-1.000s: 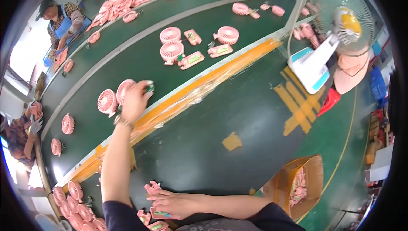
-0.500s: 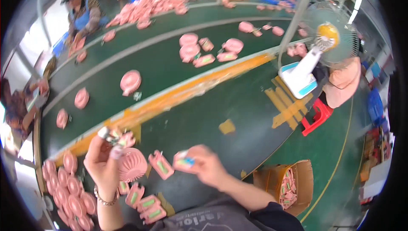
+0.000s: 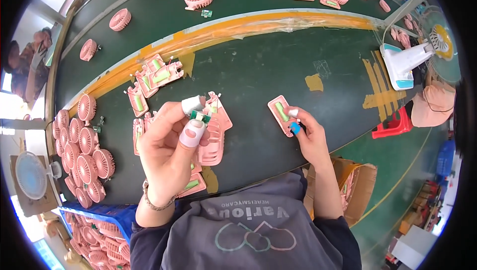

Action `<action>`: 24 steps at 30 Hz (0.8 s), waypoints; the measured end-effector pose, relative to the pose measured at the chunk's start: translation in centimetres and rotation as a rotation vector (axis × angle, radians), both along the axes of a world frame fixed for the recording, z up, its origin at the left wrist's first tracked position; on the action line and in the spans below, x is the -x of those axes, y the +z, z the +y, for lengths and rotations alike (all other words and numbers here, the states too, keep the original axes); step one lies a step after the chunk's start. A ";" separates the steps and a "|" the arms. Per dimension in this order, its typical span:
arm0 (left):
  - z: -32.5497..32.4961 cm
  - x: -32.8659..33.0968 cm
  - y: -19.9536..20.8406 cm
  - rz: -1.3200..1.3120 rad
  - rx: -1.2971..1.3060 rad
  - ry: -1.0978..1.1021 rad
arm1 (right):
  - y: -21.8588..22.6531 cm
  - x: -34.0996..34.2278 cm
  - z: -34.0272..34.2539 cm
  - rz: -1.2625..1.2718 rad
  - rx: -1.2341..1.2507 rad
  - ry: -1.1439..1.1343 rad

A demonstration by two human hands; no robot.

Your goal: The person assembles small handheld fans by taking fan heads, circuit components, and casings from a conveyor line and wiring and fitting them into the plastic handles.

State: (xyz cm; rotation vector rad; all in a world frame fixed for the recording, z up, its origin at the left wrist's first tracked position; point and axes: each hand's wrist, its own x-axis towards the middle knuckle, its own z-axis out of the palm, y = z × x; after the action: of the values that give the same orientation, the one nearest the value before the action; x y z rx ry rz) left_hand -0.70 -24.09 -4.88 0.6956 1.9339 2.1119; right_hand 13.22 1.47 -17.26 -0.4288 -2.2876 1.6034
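My left hand [image 3: 169,146], its thumb and forefinger wrapped with white tape, is closed in a pinch on a small green circuit board [image 3: 200,117]. Just beyond the fingers is a pink fan housing [image 3: 213,143]; the hand partly covers it, and I cannot tell whether the hand bears it. To the right, my right hand [image 3: 312,138] grips the edge of a pink handle shell [image 3: 279,112] with a light-green cylinder inside. Blue tape shows on that thumb. More such shells [image 3: 161,75] lie beyond and beside my left hand, some overlapping.
Round pink fan heads [image 3: 87,168] crowd the table's left side, above a blue crate [image 3: 112,210] of more. Past the orange-taped divider [image 3: 238,25] a green belt carries fan parts. A white desk fan [image 3: 400,66], red stool [image 3: 395,123] and cardboard box [image 3: 365,190] stand right.
The view has shifted, so the table shows higher and more of my lap is seen. My right hand with the shell is now farther from my left, which keeps its pinch.
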 end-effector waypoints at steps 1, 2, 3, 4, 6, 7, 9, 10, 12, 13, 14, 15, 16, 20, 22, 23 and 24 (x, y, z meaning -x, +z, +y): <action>0.1 0.0 -0.1 0.022 -0.017 -0.010 | -0.4 -0.1 0.3 -0.009 -0.010 0.028; 0.1 0.0 -0.1 0.022 -0.011 -0.011 | -0.6 -0.3 0.5 -0.016 -0.020 0.055; 0.1 -0.1 -0.1 0.038 -0.003 -0.063 | -0.8 -0.4 0.6 -0.090 0.131 0.057; 0.1 -0.2 -0.2 0.052 0.007 -0.110 | 0.3 -0.1 -0.2 -0.070 0.299 0.042; 0.8 -0.6 0.0 0.027 0.033 -0.150 | 1.8 0.5 -1.9 0.002 0.564 0.006; 1.0 -0.6 -0.1 0.054 0.058 -0.180 | 2.2 0.5 -2.5 0.080 0.583 0.050; 1.5 -1.0 0.1 0.103 0.270 -0.233 | 2.8 -0.1 -2.9 0.157 0.557 0.099; 2.2 -0.8 0.5 0.314 0.357 -0.299 | 3.7 -0.1 -3.2 0.159 0.496 0.110; 3.1 -1.3 0.4 0.418 0.409 -0.335 | 6.5 0.0 -4.1 0.079 0.513 0.095; 3.4 -1.4 0.2 0.420 0.418 -0.345 | 7.5 0.0 -4.5 0.083 0.522 0.087; 3.6 -1.4 -0.4 0.468 0.404 -0.332 | 8.2 0.1 -4.7 0.069 0.420 0.094; 3.8 -1.4 -0.7 0.515 0.391 -0.321 | 8.8 0.2 -5.0 0.054 0.318 0.100; 3.9 -1.5 -0.6 0.517 0.386 -0.342 | 9.4 0.5 -5.0 0.075 0.220 0.139; 4.1 -1.8 0.4 0.449 0.495 -0.382 | 10.2 0.7 -5.3 0.066 0.118 0.132; 4.1 -1.3 0.3 0.529 0.489 -0.367 | 10.0 0.7 -5.2 0.086 0.117 0.155; 4.1 -1.3 0.4 0.530 0.492 -0.376 | 9.9 0.5 -5.1 0.086 0.122 0.148; 4.2 -1.2 0.5 0.537 0.465 -0.381 | 9.7 0.4 -4.9 0.067 0.145 0.143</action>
State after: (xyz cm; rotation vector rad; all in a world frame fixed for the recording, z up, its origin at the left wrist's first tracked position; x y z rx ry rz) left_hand 0.51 -19.91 -4.40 1.4789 2.1943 1.2643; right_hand 12.84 -3.47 -7.54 -0.2453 -2.2048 1.8314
